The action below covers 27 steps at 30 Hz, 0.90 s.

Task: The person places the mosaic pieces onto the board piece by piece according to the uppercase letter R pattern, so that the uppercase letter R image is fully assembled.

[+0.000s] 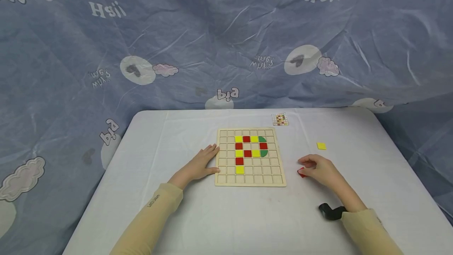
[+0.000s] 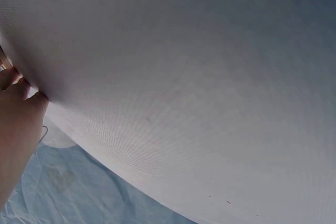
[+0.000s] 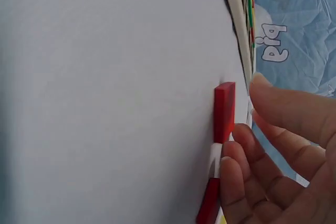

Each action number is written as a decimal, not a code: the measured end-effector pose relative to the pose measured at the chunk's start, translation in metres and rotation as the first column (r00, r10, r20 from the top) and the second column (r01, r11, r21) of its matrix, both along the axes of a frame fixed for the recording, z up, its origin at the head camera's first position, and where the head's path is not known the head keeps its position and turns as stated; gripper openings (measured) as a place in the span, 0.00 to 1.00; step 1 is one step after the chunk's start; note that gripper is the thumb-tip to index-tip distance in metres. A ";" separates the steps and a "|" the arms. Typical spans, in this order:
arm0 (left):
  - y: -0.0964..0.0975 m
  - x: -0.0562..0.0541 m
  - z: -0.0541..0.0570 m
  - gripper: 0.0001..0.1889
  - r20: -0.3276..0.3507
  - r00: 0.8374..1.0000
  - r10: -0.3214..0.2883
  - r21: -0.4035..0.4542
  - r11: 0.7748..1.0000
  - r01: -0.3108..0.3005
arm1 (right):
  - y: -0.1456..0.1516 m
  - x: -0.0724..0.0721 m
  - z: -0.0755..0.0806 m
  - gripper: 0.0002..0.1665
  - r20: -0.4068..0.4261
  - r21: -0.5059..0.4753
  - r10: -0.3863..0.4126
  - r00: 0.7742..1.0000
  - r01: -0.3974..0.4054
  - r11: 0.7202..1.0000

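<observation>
A light wooden grid board (image 1: pixel 262 176) lies on the table with red, yellow and green tiles set in its squares. My left hand (image 1: pixel 201 163) rests against the board's left edge, fingers straight and thumb spread toward the corner. To the right of the board, my right hand (image 1: pixel 320 169) is low over the table beside a red tile (image 1: pixel 301 172). In the right wrist view that red tile (image 3: pixel 224 111) lies on the cloth, with thumb and bent fingers apart around its near side. Another red tile (image 3: pixel 209 203) lies under the fingertips.
A yellow tile (image 1: pixel 321 146) lies beyond the right hand. Behind the board is a small pattern card (image 1: pixel 280 119). A black device (image 1: pixel 330 211) sits at the right wrist. Patterned blue fabric (image 1: pixel 226 42) hangs behind the white-covered table (image 1: pixel 247 219).
</observation>
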<state>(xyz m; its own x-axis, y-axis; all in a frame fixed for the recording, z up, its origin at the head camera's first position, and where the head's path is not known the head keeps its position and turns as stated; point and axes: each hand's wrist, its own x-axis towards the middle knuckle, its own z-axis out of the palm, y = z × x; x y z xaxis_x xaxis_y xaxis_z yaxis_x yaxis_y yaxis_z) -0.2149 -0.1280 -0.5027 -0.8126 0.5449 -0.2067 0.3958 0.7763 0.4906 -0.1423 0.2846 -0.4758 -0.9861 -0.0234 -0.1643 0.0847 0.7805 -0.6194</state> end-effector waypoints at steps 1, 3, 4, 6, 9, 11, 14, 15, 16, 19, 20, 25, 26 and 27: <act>0.000 0.000 0.000 0.45 -0.003 1.000 -0.002 0.001 1.000 0.002 | 0.002 0.001 -0.001 0.21 0.003 0.005 0.006 1.000 -0.006 1.000; 0.000 0.000 -0.001 0.45 -0.009 1.000 -0.005 0.007 1.000 0.005 | 0.005 0.002 -0.004 0.22 0.003 0.016 0.021 1.000 -0.021 1.000; 0.000 -0.001 -0.001 0.45 -0.010 1.000 -0.005 0.007 1.000 0.005 | 0.006 0.002 -0.006 0.22 0.004 0.019 0.027 1.000 -0.027 0.999; 0.001 -0.001 -0.001 0.45 -0.011 1.000 -0.003 0.008 1.000 0.003 | 0.007 0.002 -0.007 0.22 0.000 0.023 0.042 0.999 -0.042 0.999; 0.001 -0.001 -0.001 0.45 -0.009 1.000 -0.003 0.002 1.000 0.003 | 0.008 0.002 -0.008 0.20 -0.004 0.030 0.054 0.999 -0.053 0.998; 0.001 -0.001 0.000 0.45 -0.011 1.000 -0.006 0.001 1.000 0.006 | 0.008 0.002 -0.008 0.19 -0.002 0.030 0.057 0.998 -0.057 0.998; 0.001 -0.001 0.000 0.45 -0.013 1.000 -0.010 0.003 1.000 0.011 | 0.008 0.002 -0.009 0.17 -0.003 0.031 0.059 0.998 -0.059 0.998; 0.001 -0.001 0.000 0.45 -0.014 1.000 -0.011 0.005 1.000 0.011 | 0.007 0.002 -0.009 0.16 -0.002 0.030 0.059 0.998 -0.059 0.998; 0.001 -0.001 0.000 0.45 -0.016 1.000 -0.011 0.007 1.000 0.011 | 0.007 0.002 -0.008 0.16 -0.002 0.028 0.059 0.998 -0.059 0.998; 0.000 -0.001 0.000 0.45 -0.013 1.000 -0.007 0.003 1.000 0.007 | 0.005 0.001 -0.005 0.14 -0.006 0.020 0.058 0.998 -0.058 0.998; 0.000 -0.001 0.000 0.45 -0.011 1.000 -0.005 0.002 1.000 0.005 | 0.004 0.000 -0.004 0.13 -0.005 0.012 0.058 0.998 -0.058 0.998; 0.000 -0.001 -0.001 0.45 -0.008 1.000 0.000 -0.001 1.000 0.000 | -0.009 -0.002 0.005 0.12 -0.031 -0.029 0.053 0.998 -0.054 0.998; 0.000 -0.001 -0.001 0.45 -0.009 1.000 0.000 -0.004 1.000 0.000 | -0.013 -0.003 0.007 0.13 -0.037 -0.039 0.052 0.998 -0.053 0.998; 0.000 -0.001 -0.001 0.45 -0.011 1.000 -0.001 -0.004 1.000 0.000 | -0.018 -0.004 0.008 0.13 -0.044 -0.049 0.049 0.998 -0.051 0.997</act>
